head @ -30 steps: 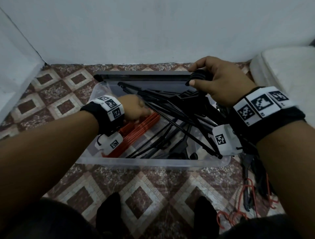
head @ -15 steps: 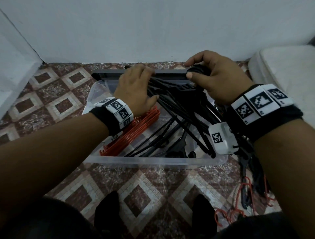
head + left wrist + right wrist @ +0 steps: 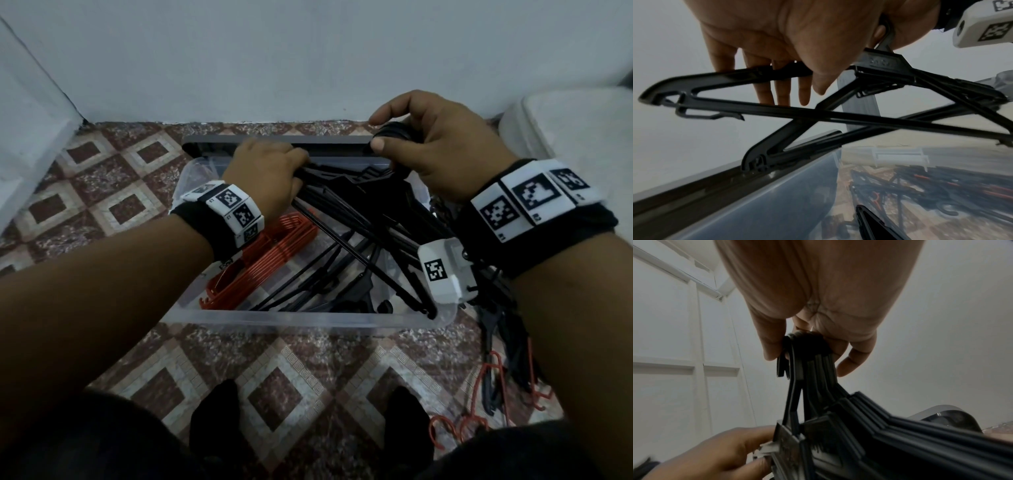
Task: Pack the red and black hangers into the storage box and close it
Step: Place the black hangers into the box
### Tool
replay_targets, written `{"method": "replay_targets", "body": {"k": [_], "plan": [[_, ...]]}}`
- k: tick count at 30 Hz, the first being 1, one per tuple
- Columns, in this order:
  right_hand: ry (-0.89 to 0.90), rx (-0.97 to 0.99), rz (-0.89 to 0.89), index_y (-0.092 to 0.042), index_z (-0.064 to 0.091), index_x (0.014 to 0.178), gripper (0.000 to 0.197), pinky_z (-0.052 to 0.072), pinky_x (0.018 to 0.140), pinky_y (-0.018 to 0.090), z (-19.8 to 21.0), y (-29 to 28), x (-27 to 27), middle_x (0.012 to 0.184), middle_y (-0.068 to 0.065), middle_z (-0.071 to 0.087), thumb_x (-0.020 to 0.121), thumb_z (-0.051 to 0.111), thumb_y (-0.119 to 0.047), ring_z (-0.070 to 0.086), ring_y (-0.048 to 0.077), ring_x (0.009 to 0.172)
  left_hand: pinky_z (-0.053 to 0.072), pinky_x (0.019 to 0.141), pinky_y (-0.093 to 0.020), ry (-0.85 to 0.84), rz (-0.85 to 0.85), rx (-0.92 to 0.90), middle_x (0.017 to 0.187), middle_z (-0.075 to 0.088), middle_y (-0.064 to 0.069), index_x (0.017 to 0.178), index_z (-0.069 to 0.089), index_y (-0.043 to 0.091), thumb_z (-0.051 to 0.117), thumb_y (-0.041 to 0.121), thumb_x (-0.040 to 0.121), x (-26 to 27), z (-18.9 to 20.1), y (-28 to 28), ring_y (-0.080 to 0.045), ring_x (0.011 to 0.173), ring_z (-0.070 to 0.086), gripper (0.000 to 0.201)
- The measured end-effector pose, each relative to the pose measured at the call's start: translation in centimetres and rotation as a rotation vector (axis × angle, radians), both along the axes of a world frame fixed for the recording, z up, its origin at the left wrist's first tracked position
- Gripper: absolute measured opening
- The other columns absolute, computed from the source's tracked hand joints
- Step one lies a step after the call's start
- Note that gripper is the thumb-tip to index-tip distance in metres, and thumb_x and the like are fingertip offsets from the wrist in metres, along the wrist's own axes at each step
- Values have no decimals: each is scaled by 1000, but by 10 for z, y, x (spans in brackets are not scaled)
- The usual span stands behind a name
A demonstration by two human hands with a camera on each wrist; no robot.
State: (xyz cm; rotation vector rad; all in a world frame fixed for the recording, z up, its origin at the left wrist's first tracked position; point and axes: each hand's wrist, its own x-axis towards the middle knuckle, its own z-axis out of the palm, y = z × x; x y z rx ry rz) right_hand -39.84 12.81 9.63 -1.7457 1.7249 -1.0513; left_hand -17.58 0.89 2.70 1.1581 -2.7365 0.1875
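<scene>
Where the floor of brown-and-cream diamond-patterned tiles [image 3: 301, 380] meets the pale plaster wall [image 3: 274, 58], a clear rectangular plastic storage box [image 3: 308, 317] stands open, with its dark grey lid [image 3: 274, 141] lying along the far rim against the wall. To the right of the box sits a white rounded object [image 3: 575, 120], too cropped to tell what it is. Inside the box, a stack of red plastic hangers [image 3: 270, 257] lies along the left side, and loose black hangers cross one another over the rest of the bottom. Above them, tilted over the far right part of the box, a bundle of black plastic hangers [image 3: 346, 178] hangs between the two hands. The right hand [image 3: 442, 150] grips the bunched hooks of the bundle, thumb on one side and fingers curled over the other, as the right wrist view shows. The left hand [image 3: 270, 171] is closed over the left shoulder of the bundle; in the left wrist view its fingers [image 3: 764, 91] lie across the upper bar. Outside the box at the near right, more black and red hangers [image 3: 503, 370] lie tangled on the floor, partly hidden by the right forearm. Two dark socked feet [image 3: 219, 421] stand on the tiles in front of the box.
</scene>
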Motion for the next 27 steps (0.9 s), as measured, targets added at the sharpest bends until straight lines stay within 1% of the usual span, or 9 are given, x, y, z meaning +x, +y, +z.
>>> {"method": "replay_targets", "body": {"k": [3,8,11,13,16,18,21,24,27], "plan": [[-12,43,23,-34,63,106,23,57,84,47,-1,1,-3,91,-1,73,86,74,-29,70,20,79,37,100,-45,-29,25,-22,118,67,-5,127,58,27,50,35,88,3,7,-5,-32,108,58,40],[11,112,91,-32,62,112,41,56,88,48,4,2,2,99,-2,72,81,71,-7,70,21,92,38,101,-46,-66,27,80,123,63,-5,134,50,27,48,35,91,7,7,-1,-32,112,57,44],[86,61,30,-34,60,111,36,56,84,39,7,3,6,100,-7,70,85,65,-9,68,13,87,42,103,-47,-31,21,226,140,51,-8,146,36,25,51,39,92,3,-1,8,-34,122,51,58],[122,12,-23,-37,58,111,33,55,81,33,11,6,10,100,-9,69,88,61,-14,66,12,86,35,111,-47,15,18,289,152,35,-8,152,24,24,53,50,90,-2,-5,14,-34,135,38,74],[168,-12,-57,-38,56,112,28,52,69,28,14,9,11,94,-6,69,90,56,-20,64,16,79,22,119,-47,-29,-36,207,160,20,-13,155,11,25,51,70,83,-9,-6,14,-33,145,22,95],[183,-13,-82,-36,56,112,23,47,61,19,15,10,9,88,-7,67,92,55,-24,62,15,73,22,119,-47,-80,-88,241,161,20,-12,156,7,27,52,72,81,-11,-7,12,-30,147,21,98],[215,24,-99,-34,57,112,23,43,56,10,14,11,2,87,-8,65,92,60,-24,62,14,73,28,117,-45,-68,-135,290,157,29,-9,155,14,24,56,68,81,-11,-13,12,-28,143,29,95],[212,83,-108,-32,57,111,29,48,65,20,11,10,-8,92,-7,65,87,66,-19,63,15,76,33,111,-47,-7,-124,231,148,39,-7,150,29,24,55,67,80,-4,-18,11,-29,134,38,86],[215,97,-137,-31,58,112,32,43,64,22,8,10,-15,96,-6,65,85,68,-17,60,14,77,43,95,-44,137,-99,137,118,51,-7,123,51,19,54,61,79,2,-22,7,-29,107,50,61]]}}
